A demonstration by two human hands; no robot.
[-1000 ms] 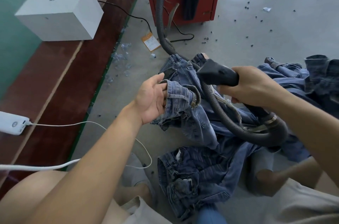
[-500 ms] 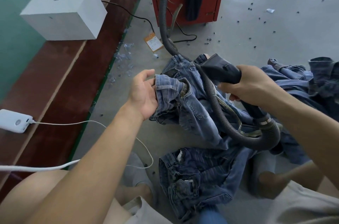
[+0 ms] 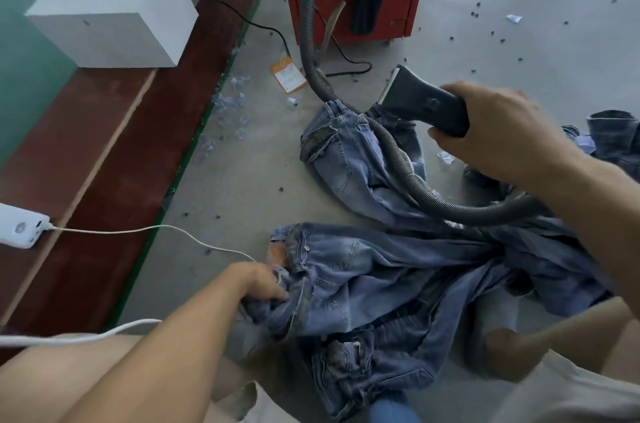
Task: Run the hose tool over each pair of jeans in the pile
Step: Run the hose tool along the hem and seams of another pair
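My right hand [image 3: 495, 131] grips the black hose tool [image 3: 422, 100], nozzle raised above the floor and pointing up-left. Its grey ribbed hose [image 3: 391, 152] loops from the red machine across one pair of jeans [image 3: 343, 159] lying on the concrete. My left hand [image 3: 259, 284] grips the waistband of a nearer pair of jeans [image 3: 363, 270], low by my knee. More jeans [image 3: 367, 370] lie crumpled below it, and further denim [image 3: 609, 135] sits at the right edge.
A red machine [image 3: 412, 3] stands at the back with a black cable. A white box [image 3: 114, 13] rests on the red-brown ledge [image 3: 114, 159] on the left. A white charger [image 3: 20, 228] and its cord lie there. An orange tag [image 3: 287, 74] and small scraps litter the floor.
My left hand let go of the raised jeans, which dropped to the floor, and moved down to grip another pair's waistband. My right hand lifted the tool up and to the right.
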